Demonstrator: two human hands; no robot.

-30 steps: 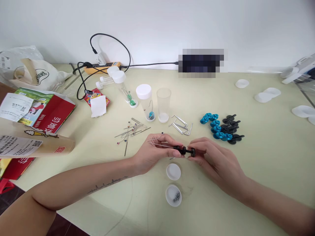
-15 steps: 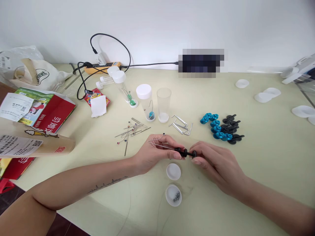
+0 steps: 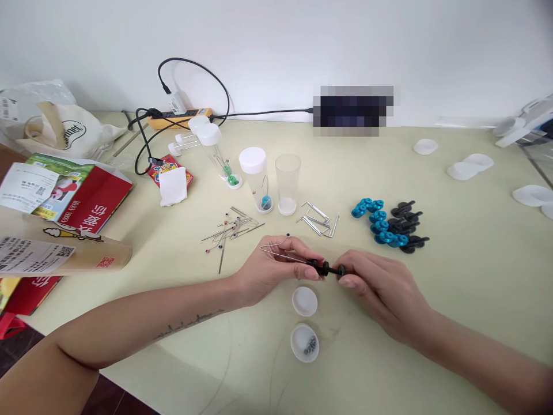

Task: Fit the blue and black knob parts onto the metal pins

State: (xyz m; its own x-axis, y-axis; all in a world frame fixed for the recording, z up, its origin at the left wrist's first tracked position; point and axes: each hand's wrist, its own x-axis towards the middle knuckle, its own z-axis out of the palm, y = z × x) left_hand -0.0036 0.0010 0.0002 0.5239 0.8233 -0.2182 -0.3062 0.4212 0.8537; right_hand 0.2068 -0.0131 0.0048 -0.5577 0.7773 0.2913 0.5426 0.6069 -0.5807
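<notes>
My left hand (image 3: 276, 268) is closed in a pinch on a black spool-shaped part (image 3: 320, 267). From that part a thin bent metal wire (image 3: 276, 252) runs back over the fingers and ends in a small dark bead. My right hand (image 3: 384, 285) pinches the round black knob (image 3: 341, 271) on the far end of the same piece, and a short dark shaft shows between the two hands. Just below the left fingers lies a white cap (image 3: 305, 301), and beneath it a second white cap (image 3: 298, 346) holds small metal parts.
Loose bead-ended wires (image 3: 233, 227) and bent metal rods (image 3: 317, 219) lie behind my hands. Blue parts (image 3: 380, 225) and black parts (image 3: 406, 222) are grouped at right. Upright clear tubes (image 3: 288, 173) stand at the back; a filled drink cup (image 3: 86, 248) is at left.
</notes>
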